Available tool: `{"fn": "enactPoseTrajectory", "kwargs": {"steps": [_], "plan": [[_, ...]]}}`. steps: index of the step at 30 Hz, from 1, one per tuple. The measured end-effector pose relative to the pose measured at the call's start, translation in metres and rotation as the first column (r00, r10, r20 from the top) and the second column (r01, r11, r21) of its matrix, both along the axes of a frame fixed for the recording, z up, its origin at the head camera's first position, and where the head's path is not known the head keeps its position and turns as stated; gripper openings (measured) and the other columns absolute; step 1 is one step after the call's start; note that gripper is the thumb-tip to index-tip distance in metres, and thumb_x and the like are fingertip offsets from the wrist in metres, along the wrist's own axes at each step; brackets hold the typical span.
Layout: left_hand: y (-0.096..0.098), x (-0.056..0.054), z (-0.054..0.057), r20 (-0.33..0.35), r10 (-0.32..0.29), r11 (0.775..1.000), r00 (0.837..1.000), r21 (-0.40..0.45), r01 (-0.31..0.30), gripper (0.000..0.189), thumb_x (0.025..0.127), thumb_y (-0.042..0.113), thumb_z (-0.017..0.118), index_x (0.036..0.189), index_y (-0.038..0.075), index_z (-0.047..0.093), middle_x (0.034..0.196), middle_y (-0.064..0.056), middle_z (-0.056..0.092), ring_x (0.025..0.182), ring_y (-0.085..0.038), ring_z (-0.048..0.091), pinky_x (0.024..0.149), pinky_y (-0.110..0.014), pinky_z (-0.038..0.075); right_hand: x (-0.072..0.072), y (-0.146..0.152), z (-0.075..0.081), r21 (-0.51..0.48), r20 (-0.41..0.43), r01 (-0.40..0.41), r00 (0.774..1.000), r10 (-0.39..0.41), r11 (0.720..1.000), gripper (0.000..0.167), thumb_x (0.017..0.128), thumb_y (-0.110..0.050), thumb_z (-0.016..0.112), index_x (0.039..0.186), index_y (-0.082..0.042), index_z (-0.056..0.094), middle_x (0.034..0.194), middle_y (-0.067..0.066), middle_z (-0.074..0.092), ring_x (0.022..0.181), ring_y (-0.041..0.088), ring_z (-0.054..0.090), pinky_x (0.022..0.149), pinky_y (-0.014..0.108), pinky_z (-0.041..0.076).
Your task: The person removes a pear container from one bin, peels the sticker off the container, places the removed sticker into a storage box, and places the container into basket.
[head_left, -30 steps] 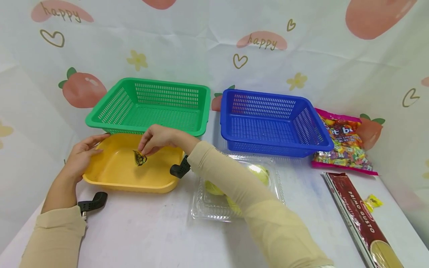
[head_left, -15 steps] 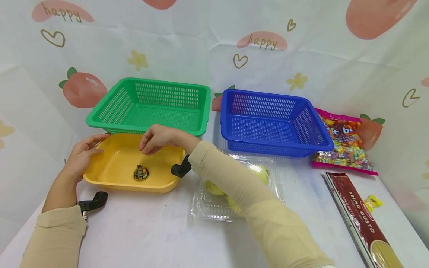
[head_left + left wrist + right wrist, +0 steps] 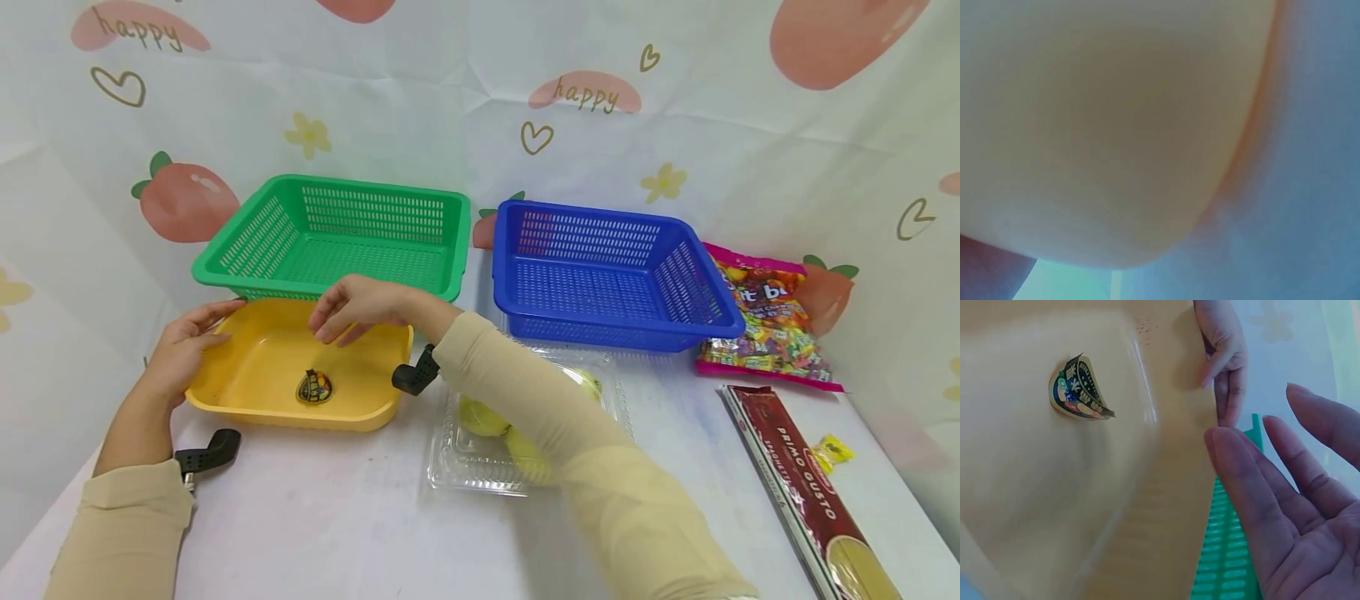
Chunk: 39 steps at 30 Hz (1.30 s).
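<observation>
My left hand (image 3: 186,343) grips the left end of a yellow plastic basin (image 3: 288,420), thumb over the rim and fingers along the outside. In the left wrist view the blurred basin wall (image 3: 1135,144) fills most of the frame. Inside the basin, near its front wall, lies a small curled black-and-gold label (image 3: 315,387) with a fruit print; its bent-up edge shows in the right wrist view. Above the back part of the basin hovers my right hand (image 3: 360,307), fingers loosely spread and thumb apart from them, holding nothing.
A green basket (image 3: 352,290) stands right behind the basin, a blue basket (image 3: 615,333) to its right. Beneath my right forearm is a clear clamshell box (image 3: 480,477) with yellow-green fruit. Farther right are a candy bag (image 3: 772,325), a spaghetti pack (image 3: 806,492) and a yellow wrapped candy (image 3: 832,452).
My right hand let go of the label, which dropped onto the basin floor. Its fingers have since spread and the forearm shifted slightly right. The left hand stays on the rim.
</observation>
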<state>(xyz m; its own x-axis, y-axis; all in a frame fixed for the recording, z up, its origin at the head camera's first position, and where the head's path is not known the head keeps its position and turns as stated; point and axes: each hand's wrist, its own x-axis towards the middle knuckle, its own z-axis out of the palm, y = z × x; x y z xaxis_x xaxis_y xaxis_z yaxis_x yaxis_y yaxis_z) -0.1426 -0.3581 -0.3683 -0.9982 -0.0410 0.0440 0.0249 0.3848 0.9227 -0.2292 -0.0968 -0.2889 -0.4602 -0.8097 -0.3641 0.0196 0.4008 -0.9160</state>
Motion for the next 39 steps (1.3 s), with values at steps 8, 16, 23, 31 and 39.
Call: {"fn": "enactPoseTrajectory", "kwargs": {"steps": [8, 16, 23, 31, 39], "plan": [[-0.002, 0.002, -0.002, 0.012, -0.005, 0.999, 1.0, -0.034, 0.005, 0.037, 0.1, 0.011, 0.036, 0.135, 0.019, 0.045, 0.123, 0.027, 0.039, 0.119, 0.003, 0.033, 0.08, 0.002, 0.039, 0.003, 0.022, 0.011, -0.043, 0.013, -0.045, 0.999, 0.046, 0.998, 0.028, 0.086, -0.004, 0.063, 0.114, 0.002, 0.06, 0.123, 0.018, 0.059, 0.097, 0.016, 0.063, 0.09, 0.036, 0.053], [-0.004, 0.003, -0.002, 0.025, -0.032, 0.993, 0.999, 0.115, 0.029, 0.042, 0.098, 0.008, 0.038, 0.138, 0.017, 0.045, 0.116, 0.028, 0.046, 0.104, 0.012, 0.043, 0.076, -0.002, 0.045, 0.003, 0.045, 0.024, -0.065, 0.002, -0.04, 0.999, 0.04, 0.997, 0.034, 0.087, -0.006, 0.062, 0.12, 0.002, 0.058, 0.116, 0.009, 0.064, 0.108, 0.02, 0.061, 0.091, 0.036, 0.052], [-0.004, 0.003, 0.0, 0.032, -0.052, 0.987, 0.998, 0.156, 0.046, 0.044, 0.098, 0.007, 0.039, 0.139, 0.02, 0.045, 0.117, 0.027, 0.047, 0.097, 0.015, 0.048, 0.073, -0.005, 0.048, 0.0, 0.063, 0.033, -0.09, -0.009, -0.024, 1.0, 0.023, 0.996, 0.028, 0.089, -0.006, 0.059, 0.117, 0.0, 0.059, 0.117, 0.01, 0.063, 0.105, 0.018, 0.062, 0.089, 0.034, 0.054], [-0.005, 0.002, 0.0, 0.038, -0.036, 0.988, 0.999, 0.153, 0.03, 0.043, 0.098, 0.01, 0.04, 0.139, 0.021, 0.045, 0.118, 0.027, 0.047, 0.096, 0.014, 0.048, 0.074, -0.004, 0.048, -0.002, 0.082, 0.04, -0.124, -0.041, -0.022, 0.999, 0.017, 0.992, 0.03, 0.09, -0.006, 0.058, 0.12, 0.001, 0.057, 0.121, 0.014, 0.061, 0.114, 0.025, 0.058, 0.093, 0.038, 0.051], [-0.002, 0.003, 0.012, -0.036, 0.1, 0.992, 0.994, 0.083, -0.097, 0.044, 0.098, 0.021, 0.044, 0.141, 0.012, 0.041, 0.108, 0.031, 0.053, 0.097, 0.016, 0.049, 0.095, -0.007, 0.041, 0.003, 0.112, 0.048, -0.181, -0.056, -0.036, 0.998, 0.026, 0.983, 0.031, 0.091, -0.004, 0.056, 0.121, 0.003, 0.055, 0.128, 0.021, 0.055, 0.122, 0.034, 0.051, 0.098, 0.044, 0.047]]}}
